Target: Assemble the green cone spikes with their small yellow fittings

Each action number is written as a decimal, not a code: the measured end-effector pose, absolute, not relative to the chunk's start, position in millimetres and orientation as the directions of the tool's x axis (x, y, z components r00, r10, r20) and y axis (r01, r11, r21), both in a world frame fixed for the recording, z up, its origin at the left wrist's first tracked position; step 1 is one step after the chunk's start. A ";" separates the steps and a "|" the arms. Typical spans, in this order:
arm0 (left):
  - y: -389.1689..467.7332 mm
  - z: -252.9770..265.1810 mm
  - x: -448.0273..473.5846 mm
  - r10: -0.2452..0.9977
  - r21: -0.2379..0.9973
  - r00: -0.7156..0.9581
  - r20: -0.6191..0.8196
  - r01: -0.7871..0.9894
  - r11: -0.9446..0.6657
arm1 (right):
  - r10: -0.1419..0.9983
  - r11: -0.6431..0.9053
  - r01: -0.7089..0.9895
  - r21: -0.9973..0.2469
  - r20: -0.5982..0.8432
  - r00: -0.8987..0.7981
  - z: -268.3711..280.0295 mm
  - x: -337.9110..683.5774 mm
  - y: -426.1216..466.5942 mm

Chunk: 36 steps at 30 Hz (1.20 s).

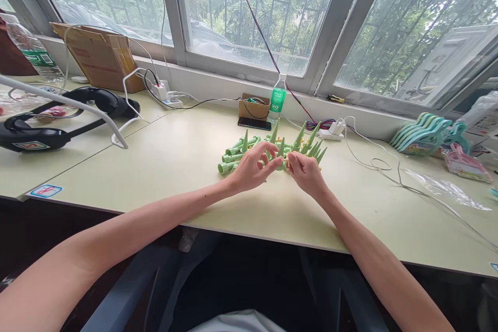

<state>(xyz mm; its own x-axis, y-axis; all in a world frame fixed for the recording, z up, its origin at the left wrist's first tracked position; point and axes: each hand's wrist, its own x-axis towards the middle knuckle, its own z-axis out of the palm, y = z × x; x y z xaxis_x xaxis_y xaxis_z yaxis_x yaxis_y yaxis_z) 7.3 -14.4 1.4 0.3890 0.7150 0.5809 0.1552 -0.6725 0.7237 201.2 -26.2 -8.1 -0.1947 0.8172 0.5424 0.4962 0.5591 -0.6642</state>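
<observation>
Over the middle of the table, my left hand (252, 167) has its fingers curled, with thumb and index finger against a green cone-shaped piece (281, 148). Close beside it, my right hand (307, 172) is closed in a pinch on a small yellow piece (287, 161), whose end points toward the left thumb. Part of both pieces is hidden by the fingers. Behind the hands lie several green plastic tubes (230, 157) on the left. Several green pointed cones (299, 137) stand or lean to the right, with small yellow bits among them.
Behind the pile are a black phone (254, 124), a small cardboard box (253, 109) and a green-labelled bottle (277, 97). A black headset (70, 114) lies at left. White cables (383, 165), plastic hangers (422, 132) and a clear wrapper (447, 189) are at right.
</observation>
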 end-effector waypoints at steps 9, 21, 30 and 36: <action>-8.4 -0.3 7.5 0.829 0.839 0.359 0.430 0.181 -0.513 | 0.817 0.551 0.498 -0.670 0.553 -0.160 -6.4 201.8 -28.6; -5.3 -3.5 6.7 0.818 0.890 0.521 0.244 0.214 -0.402 | 0.802 0.590 0.500 -0.634 0.532 -0.271 -5.3 202.0 -31.3; -5.8 -1.9 5.1 0.802 0.886 0.544 0.246 0.209 -0.414 | 0.810 0.579 0.511 -0.635 0.522 -0.269 -7.1 203.7 -29.6; -4.4 -3.2 4.5 0.793 0.872 0.550 0.261 0.218 -0.438 | 0.812 0.575 0.519 -0.632 0.521 -0.264 -6.7 203.8 -29.0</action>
<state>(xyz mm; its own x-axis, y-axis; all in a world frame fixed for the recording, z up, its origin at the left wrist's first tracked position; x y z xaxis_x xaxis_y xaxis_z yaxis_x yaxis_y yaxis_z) 4.5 -4.4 -3.2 0.5504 0.7930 0.2611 0.2179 -0.4383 0.8720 203.8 -29.0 -6.7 -0.2642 0.8116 0.5210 0.5192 0.5750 -0.6323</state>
